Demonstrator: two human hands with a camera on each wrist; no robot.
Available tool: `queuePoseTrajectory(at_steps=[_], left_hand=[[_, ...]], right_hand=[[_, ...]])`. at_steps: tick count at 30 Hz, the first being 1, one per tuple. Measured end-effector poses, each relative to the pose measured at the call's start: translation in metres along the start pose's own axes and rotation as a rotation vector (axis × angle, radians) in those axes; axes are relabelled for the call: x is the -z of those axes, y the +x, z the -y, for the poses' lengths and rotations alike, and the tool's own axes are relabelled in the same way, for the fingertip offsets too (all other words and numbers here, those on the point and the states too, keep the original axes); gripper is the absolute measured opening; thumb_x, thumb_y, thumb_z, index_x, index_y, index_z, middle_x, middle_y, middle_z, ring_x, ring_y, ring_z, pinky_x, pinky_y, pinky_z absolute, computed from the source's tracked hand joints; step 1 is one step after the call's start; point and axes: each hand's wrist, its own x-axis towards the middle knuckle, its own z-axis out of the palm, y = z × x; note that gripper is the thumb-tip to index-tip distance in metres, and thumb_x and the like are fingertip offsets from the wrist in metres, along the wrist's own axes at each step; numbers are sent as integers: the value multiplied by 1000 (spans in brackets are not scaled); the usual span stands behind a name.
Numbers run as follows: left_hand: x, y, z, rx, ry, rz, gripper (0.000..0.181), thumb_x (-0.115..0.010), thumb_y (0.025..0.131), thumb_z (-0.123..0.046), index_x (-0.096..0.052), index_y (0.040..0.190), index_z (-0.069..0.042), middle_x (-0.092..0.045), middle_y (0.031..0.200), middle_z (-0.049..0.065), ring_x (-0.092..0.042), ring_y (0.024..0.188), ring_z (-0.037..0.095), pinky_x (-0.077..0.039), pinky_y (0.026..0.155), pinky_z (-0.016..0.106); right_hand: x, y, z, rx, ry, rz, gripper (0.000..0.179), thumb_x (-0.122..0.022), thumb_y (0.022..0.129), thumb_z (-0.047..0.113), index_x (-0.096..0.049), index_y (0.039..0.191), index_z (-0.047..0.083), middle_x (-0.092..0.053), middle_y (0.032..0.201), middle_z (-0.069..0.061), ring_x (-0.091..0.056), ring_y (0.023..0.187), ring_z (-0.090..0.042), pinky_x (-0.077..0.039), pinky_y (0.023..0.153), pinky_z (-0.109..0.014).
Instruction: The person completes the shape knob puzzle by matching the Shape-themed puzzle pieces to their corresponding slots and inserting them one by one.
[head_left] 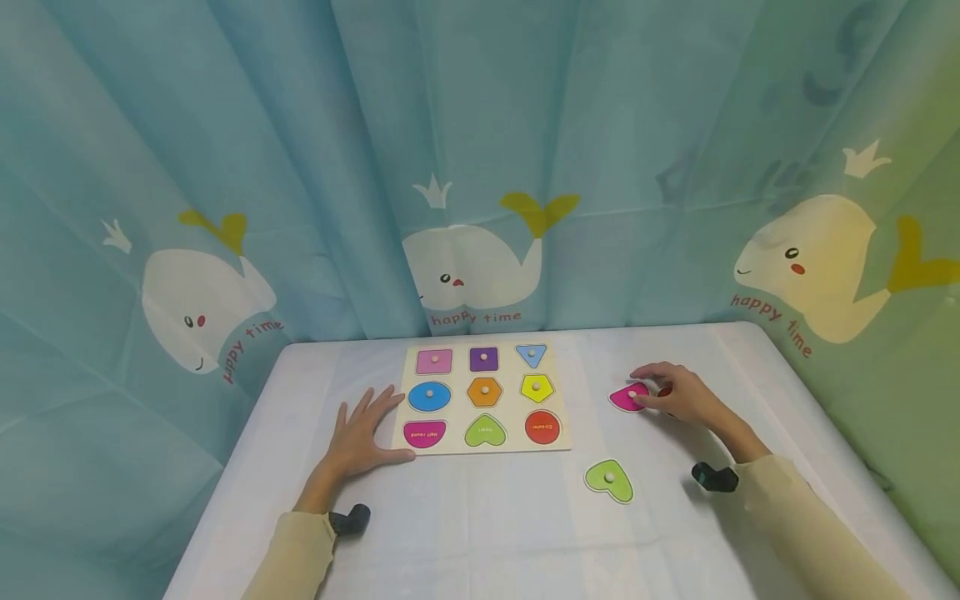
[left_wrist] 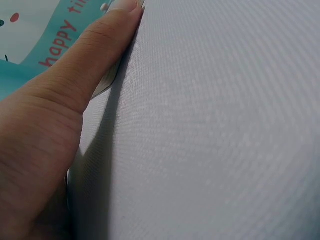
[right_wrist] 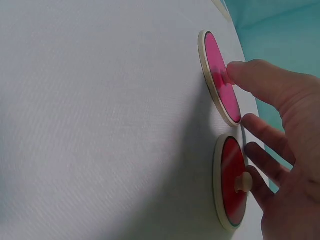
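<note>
The pink half-round piece [head_left: 620, 399] lies on the white table [head_left: 517, 525] at the fingertips of the right hand [head_left: 688, 398], toward 9 o'clock from its palm; that hand is much the nearer. The piece's long axis seems to run from about 8 to 2 o'clock, though the thumb covers part. That thumb touches the knob [head_left: 632, 394]; whether a finger completes a pinch behind it I cannot tell. Beneath the palm sits a red knobbed piece [right_wrist: 230, 172], and a green heart piece [head_left: 619, 483] lies near 6 o'clock from the pink one. The board [head_left: 461, 364] is at 9 o'clock from the pink piece, its pink half-round space [head_left: 424, 433] slightly toward 8. The left hand [head_left: 360, 442], fingers spread and gripping nothing, rests at the board's 8 o'clock corner. Printed upside down to the wearer are "Half round", "Heart" on the green space [head_left: 485, 432] and "Circular" on the red space [head_left: 542, 427]. The curtain [head_left: 637, 125] repeats "happy time" in red under its whales; I can read no brand.
</note>
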Motion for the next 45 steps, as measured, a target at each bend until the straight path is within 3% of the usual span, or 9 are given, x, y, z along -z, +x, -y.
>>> queuePoseTrajectory(at_steps=[5, 8, 14, 23, 32, 38, 45], left_hand=[[1, -1, -1, 0, -5, 0, 102, -87, 70, -58, -46, 155, -18, -34, 165, 14, -16, 154, 44, 2, 116, 76], [1, -1, -2, -1, -5, -1, 102, -87, 71, -57, -46, 155, -18, -34, 165, 14, -16, 154, 44, 2, 116, 76], [2, -1, -2, 0, 2, -1, 102, -86, 70, -58, -46, 155, -18, -34, 165, 13, -16, 154, 44, 1, 116, 76], [1, 0, -2, 15, 11, 5, 103, -86, 70, -59, -45, 155, -19, -33, 166, 13, -15, 154, 44, 2, 116, 75], [0, 1, -2, 19, 16, 13, 104, -86, 70, -61, -45, 156, -19, -32, 166, 12, -15, 155, 43, 3, 117, 75], [1, 0, -3, 13, 15, 13, 104, -85, 70, -61, -45, 156, -19, -33, 166, 13, -15, 155, 43, 2, 117, 75], [3, -2, -3, 14, -7, 12, 103, -85, 70, -61, -45, 156, -19, -33, 166, 13, -15, 154, 44, 3, 117, 75]], right_hand=[[-5, 0, -4, 77, -11, -35, 28, -84, 85, 8, -76, 112, 6, -70, 118, -19, -58, 98, -31, -52, 79, -37], [-7, 0, -6, 103, -10, -50, 24, -83, 85, 6, -77, 108, 7, -71, 116, -18, -60, 101, -33, -55, 80, -38], [-9, 3, -8, 83, 34, -43, 18, -82, 87, 6, -79, 104, 10, -69, 119, -20, -59, 116, -43, -56, 93, -57], [-10, 4, -7, 85, 18, -48, 13, -81, 87, 7, -81, 101, 8, -67, 122, -25, -59, 116, -46, -59, 86, -45], [-11, 3, -7, 76, 29, -47, 11, -81, 88, 7, -81, 99, 8, -66, 122, -25, -58, 117, -46, -59, 86, -46], [-11, 2, -5, 75, 20, -62, 9, -80, 88, 7, -81, 97, 8, -68, 120, -23, -61, 112, -43, -59, 84, -40], [-9, 3, 3, 73, -6, -35, 10, -79, 89, 4, -81, 98, 8, -71, 121, -18, -59, 121, -44, -50, 99, -59]])
